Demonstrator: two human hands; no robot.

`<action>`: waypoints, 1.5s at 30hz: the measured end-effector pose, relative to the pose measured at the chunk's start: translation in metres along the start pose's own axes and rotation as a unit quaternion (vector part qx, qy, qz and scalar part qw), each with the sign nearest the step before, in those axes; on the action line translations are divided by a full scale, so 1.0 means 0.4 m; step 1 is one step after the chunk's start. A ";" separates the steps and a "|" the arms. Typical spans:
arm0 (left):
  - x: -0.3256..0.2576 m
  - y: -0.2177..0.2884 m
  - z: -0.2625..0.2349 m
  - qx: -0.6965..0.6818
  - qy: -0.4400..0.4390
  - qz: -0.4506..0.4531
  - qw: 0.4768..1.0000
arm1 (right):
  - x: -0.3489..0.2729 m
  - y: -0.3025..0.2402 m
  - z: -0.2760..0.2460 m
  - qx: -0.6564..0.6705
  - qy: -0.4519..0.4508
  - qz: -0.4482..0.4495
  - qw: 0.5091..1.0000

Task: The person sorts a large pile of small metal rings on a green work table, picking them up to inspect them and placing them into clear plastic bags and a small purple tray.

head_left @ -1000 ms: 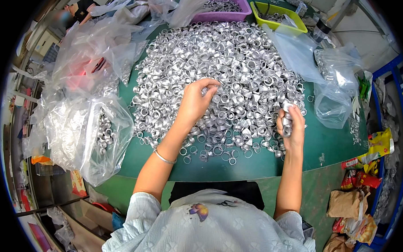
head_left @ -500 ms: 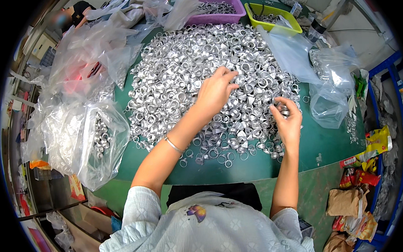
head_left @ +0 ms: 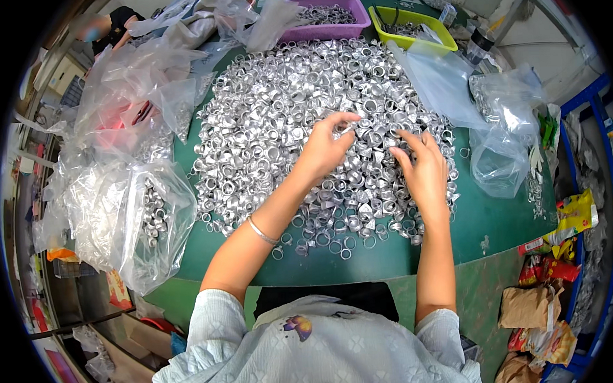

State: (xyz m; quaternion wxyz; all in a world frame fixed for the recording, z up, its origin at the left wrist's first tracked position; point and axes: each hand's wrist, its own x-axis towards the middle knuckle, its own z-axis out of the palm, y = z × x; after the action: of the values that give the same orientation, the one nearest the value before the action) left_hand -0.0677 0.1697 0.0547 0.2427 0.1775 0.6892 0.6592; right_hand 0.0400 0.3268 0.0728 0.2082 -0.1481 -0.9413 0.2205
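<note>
A broad heap of silver-coloured metal rings [head_left: 270, 118] covers the middle of the green table. Over its centre, my left hand [head_left: 324, 149] curls its thumb and index finger around a small metal ring [head_left: 345, 129]. To the right, my right hand [head_left: 424, 170] hovers low over the heap, thumb and index finger spread apart. I make out nothing held between them, though rings lie right beneath. Loose rings [head_left: 346, 253] are scattered along the heap's near edge.
Clear plastic bags [head_left: 152, 224], some with rings inside, crowd the table's left side. More bags [head_left: 498, 158] lie at right. A purple basin [head_left: 328, 30] and a yellow-green basin [head_left: 443, 43] stand behind the heap. Another person [head_left: 115, 29] is at far left.
My right hand has moved left and farther up the heap, its fingers spreading. My left hand has drawn back slightly, with thumb and index finger now around a ring.
</note>
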 end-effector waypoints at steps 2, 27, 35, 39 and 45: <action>0.003 0.001 0.018 -0.076 -0.013 -0.011 0.997 | 0.016 -0.003 0.018 -0.053 -0.001 -0.020 0.998; -0.365 -0.125 0.143 -0.635 0.096 -0.104 0.759 | -0.267 -0.170 0.132 0.493 0.124 0.063 0.859; -0.416 -0.094 0.063 -0.588 0.117 -0.043 0.800 | -0.304 -0.292 0.130 0.275 0.024 -0.190 0.942; -0.456 -0.168 -0.002 -0.616 0.119 -0.058 0.777 | -0.314 -0.354 0.139 0.178 -0.053 -0.241 0.953; -0.495 -0.121 -0.180 -0.723 0.252 0.011 0.643 | -0.315 -0.377 0.158 0.319 -0.045 -0.242 0.915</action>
State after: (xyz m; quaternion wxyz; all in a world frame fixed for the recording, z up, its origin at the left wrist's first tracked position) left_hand 0.0570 -0.0045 0.0274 0.1036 -0.2197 0.0255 0.9697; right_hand 0.0924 0.1282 0.0521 0.2492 0.1681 -0.8364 0.4584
